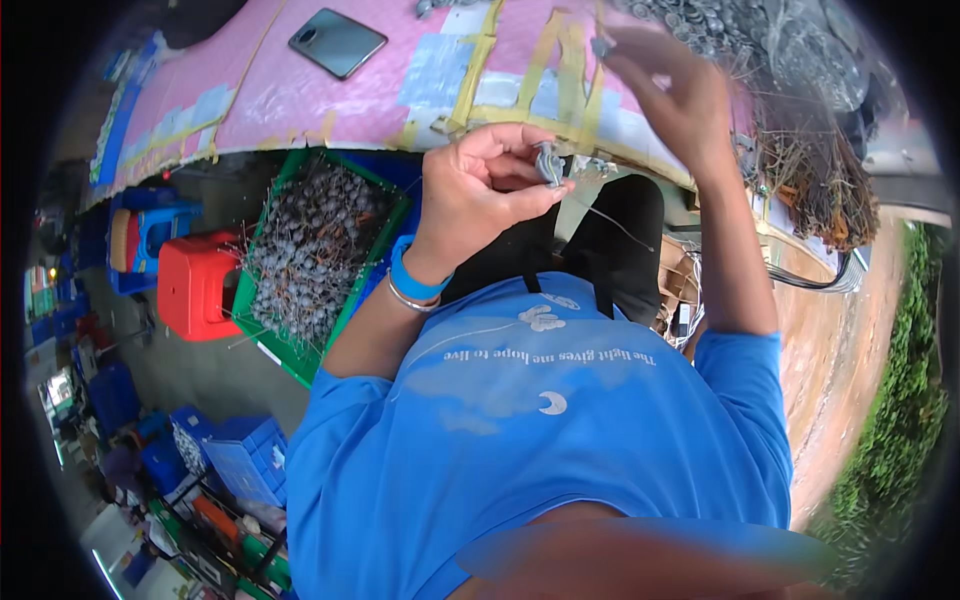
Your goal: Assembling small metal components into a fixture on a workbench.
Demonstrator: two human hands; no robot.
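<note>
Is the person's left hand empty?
No: the left hand pinches a small grey piece between thumb and fingers.

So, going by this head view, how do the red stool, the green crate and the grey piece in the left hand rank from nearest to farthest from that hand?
1. Grey piece: pinched at the fingertips of the left hand.
2. Green crate: to that hand's left, below table level.
3. Red stool: farther left, past the crate.
</note>
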